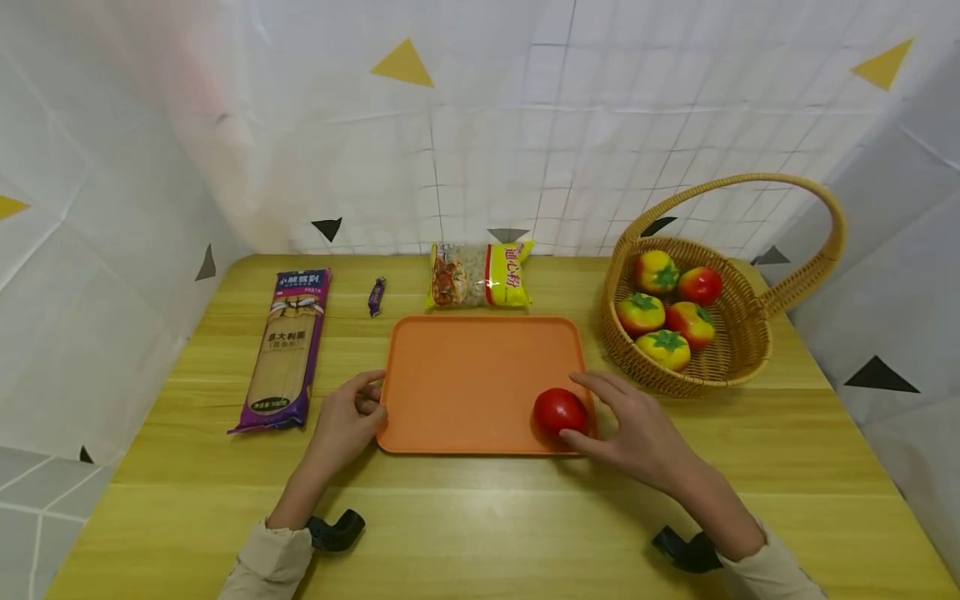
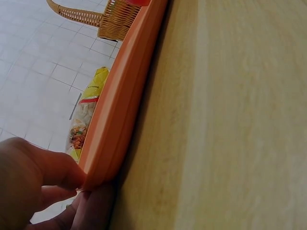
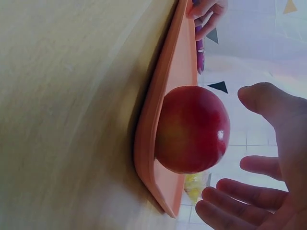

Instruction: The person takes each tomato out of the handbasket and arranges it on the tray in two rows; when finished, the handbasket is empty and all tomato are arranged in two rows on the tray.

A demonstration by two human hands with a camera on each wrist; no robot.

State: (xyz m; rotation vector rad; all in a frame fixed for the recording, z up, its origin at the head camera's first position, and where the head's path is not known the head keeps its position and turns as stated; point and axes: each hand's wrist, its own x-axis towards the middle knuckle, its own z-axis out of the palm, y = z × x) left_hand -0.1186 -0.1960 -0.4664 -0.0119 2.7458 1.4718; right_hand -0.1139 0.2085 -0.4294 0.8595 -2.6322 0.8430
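An orange tray (image 1: 465, 383) lies flat on the wooden table. My left hand (image 1: 347, 423) pinches its left rim between thumb and curled fingers; the left wrist view shows the fingers (image 2: 62, 170) at that rim. A glossy red, apple-like fruit (image 1: 560, 411) rests in the tray's near right corner. Around its right side my right hand (image 1: 637, 429) is spread, fingers and thumb apart. The right wrist view shows a gap between the fruit (image 3: 193, 129) and the open fingers (image 3: 240, 191).
A wicker basket (image 1: 750, 342) with a tall handle holds several red-yellow fruits at the right. Behind the tray lies a yellow pasta bag (image 1: 480, 276). A purple spaghetti pack (image 1: 285, 350) and a small wrapped candy (image 1: 377, 297) lie to the left.
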